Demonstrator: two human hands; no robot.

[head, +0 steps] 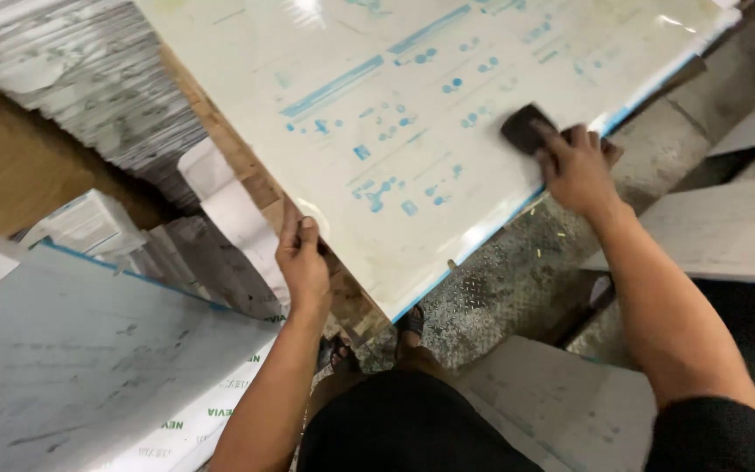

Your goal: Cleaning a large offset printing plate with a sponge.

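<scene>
Low in the frame, the floor [500, 288] showed a little open room between stacked boards. The left hand [301, 262] gripped the big white sheet's [412, 175] near edge. Farther up at right, the right hand [574, 166] pressed a dark pad [523, 128] flat near the sheet's blue edge.

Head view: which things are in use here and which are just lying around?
In use:
- large pale sheet with blue printing
- dark pad, pressed on the sheet by the right hand
- left hand, gripping the sheet's near edge

Lying about:
- stack of grey sheets
- grey panel
- grey slab
- metal floor plate
</scene>
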